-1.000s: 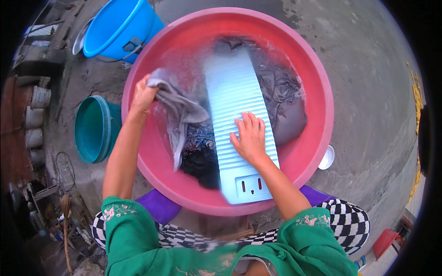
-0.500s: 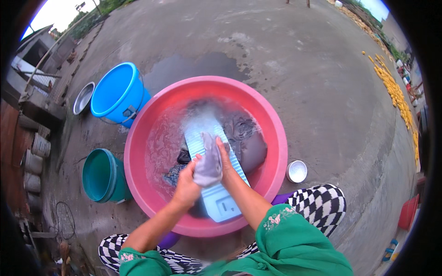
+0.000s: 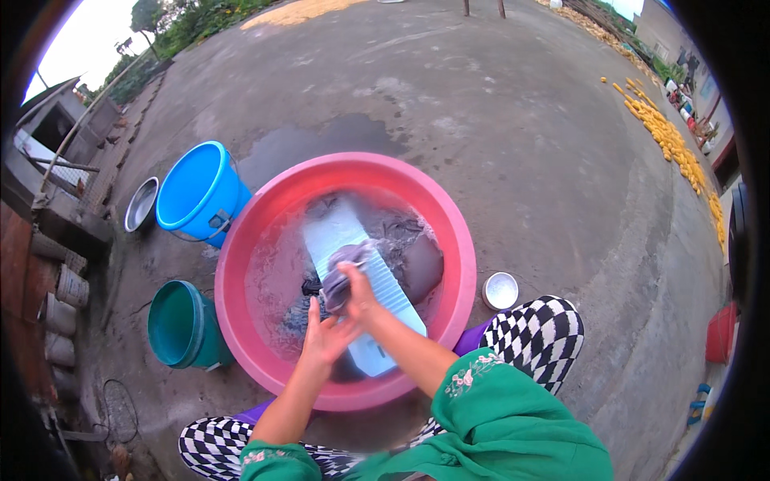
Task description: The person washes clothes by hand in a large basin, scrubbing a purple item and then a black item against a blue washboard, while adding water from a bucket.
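On the grey ground (image 3: 545,200) stands a wide red tub (image 3: 228,280) holding water (image 3: 269,264) and dark clothes (image 3: 423,268). A pale blue washboard (image 3: 389,309) lies aslant in it. Over the board, a bunched greyish cloth (image 3: 346,255) is pinched in the grip of the right hand (image 3: 362,297). The left hand (image 3: 325,337) has its grip spread, fingers apart, just beside the cloth.

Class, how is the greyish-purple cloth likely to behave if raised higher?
The cloth is likely floppy, as it bunches in soft folds in the right hand. It may be heavy for its size and perhaps slippery, since the tub below holds sudsy water it has probably soaked up.
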Tool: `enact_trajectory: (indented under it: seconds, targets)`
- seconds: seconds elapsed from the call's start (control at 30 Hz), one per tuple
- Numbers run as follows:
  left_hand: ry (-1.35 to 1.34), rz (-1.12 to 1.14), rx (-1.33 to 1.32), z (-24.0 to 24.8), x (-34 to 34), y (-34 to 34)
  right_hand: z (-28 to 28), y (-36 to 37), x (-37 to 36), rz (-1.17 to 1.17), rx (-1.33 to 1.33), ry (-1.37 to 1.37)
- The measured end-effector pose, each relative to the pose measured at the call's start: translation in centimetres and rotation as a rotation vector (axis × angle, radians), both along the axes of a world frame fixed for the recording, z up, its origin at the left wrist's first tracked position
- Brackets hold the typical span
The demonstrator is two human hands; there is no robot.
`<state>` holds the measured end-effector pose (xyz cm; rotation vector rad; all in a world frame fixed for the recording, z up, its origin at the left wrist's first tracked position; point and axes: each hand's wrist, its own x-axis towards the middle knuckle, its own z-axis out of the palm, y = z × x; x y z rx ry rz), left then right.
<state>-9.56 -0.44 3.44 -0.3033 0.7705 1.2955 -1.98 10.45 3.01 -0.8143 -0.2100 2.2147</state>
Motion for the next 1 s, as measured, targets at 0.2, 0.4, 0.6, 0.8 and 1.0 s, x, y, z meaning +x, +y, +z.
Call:
enact_trajectory:
  seconds: [0.2, 0.4, 0.6, 0.8, 1.0]
  targets:
    - [-0.020, 0.301, 0.255, -2.1, 0.7, 3.7, 0.8, -3.4, -1.1, 0.214, 0.751, -0.549]
    - [0.014, 0.333, 0.243, -1.5, -1.0, 2.7, 2.7, -4.5, -1.1, 0.052, 1.262, -0.879]
    - [0.112, 0.330, 0.114, -1.7, -1.5, 0.6, 2.4, -2.6, -1.4, 0.109, 1.027, -0.630]
    - [0.212, 0.188, 0.103, 4.6, 1.0, -1.5, 3.3, -1.1, 0.1, 0.390, 0.717, -0.400]
    - [0.032, 0.144, 0.276, 6.6, 3.5, -2.4, -0.4, -0.4, 1.5, 0.340, 0.431, -0.199]
